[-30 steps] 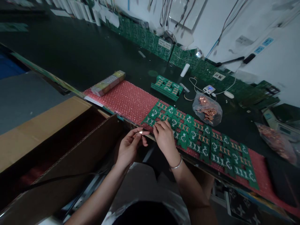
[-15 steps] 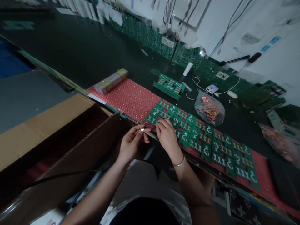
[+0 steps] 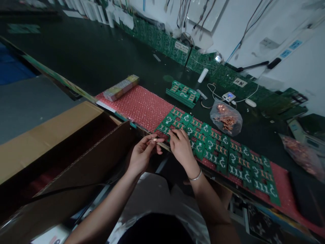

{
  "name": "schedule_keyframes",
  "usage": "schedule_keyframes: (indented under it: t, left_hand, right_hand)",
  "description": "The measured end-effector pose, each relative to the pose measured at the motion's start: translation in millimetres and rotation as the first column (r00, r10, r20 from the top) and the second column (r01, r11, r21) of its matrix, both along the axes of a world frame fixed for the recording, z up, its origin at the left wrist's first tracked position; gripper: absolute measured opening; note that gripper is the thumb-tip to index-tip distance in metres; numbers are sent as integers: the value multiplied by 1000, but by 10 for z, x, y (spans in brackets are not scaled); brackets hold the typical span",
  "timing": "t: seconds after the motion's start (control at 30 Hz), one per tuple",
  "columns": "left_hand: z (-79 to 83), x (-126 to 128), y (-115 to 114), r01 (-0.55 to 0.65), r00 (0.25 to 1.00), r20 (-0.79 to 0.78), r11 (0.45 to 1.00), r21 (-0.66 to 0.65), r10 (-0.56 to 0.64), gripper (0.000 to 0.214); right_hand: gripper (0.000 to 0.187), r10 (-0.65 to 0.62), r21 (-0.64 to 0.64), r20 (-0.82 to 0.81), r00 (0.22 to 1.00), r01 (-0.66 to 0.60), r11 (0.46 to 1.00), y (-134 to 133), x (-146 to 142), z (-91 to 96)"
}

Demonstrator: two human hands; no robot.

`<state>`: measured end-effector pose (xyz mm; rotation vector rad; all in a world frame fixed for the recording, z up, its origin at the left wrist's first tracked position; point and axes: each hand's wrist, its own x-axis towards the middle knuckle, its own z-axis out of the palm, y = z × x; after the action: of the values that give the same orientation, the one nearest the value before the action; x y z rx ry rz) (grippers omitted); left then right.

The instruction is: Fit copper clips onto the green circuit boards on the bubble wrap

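My left hand (image 3: 143,150) is at the table's front edge, its fingers closed round a small shiny copper piece (image 3: 155,139). Over the front of the leftmost green circuit board panel (image 3: 186,117) is my right hand (image 3: 181,147), thumb and index finger pinched together at the board; anything between the fingertips is too small to make out. More green circuit board panels (image 3: 218,149) lie in a row to the right on pink bubble wrap (image 3: 144,106). Copper-coloured pieces sit on several of their rows, while the front rows look silvery.
A stack of similar panels (image 3: 182,95) stands behind the row. Right of it lies a clear bag of copper pieces (image 3: 225,117), with another bag (image 3: 302,154) farther right. A taped long bundle (image 3: 121,88) rests at the wrap's left end. An open cardboard box (image 3: 83,159) flanks my left arm.
My right hand's fingertips have shifted slightly at the leftmost panel. The left hand stays almost in place, and the copper piece in it glints less. The view has moved a little.
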<state>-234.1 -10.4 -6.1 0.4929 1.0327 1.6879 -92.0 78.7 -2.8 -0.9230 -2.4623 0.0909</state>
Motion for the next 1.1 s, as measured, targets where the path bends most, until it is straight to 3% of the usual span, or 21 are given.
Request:
schedule_keyframes:
  t: [0.53, 0.73, 0.93, 1.1]
  left_hand:
    - [-120, 45, 87, -3, 1000, -25, 999, 37, 4, 36]
    - [-218, 61, 86, -14, 1000, -26, 999, 38, 15, 32]
    - [-132, 75, 87, -17, 998, -54, 1000, 14, 18, 36]
    - [-27, 83, 80, 20, 995, -98, 1000, 9, -19, 41]
  right_hand:
    - [42, -48, 83, 347, 937, 20, 996, -82, 23, 100]
    - [39, -49, -16, 203, 978, 54, 998, -68, 78, 69]
    - [37, 13, 23, 276, 961, -20, 1000, -77, 75, 149]
    - [27, 83, -75, -93, 992, -90, 993, -143, 83, 204]
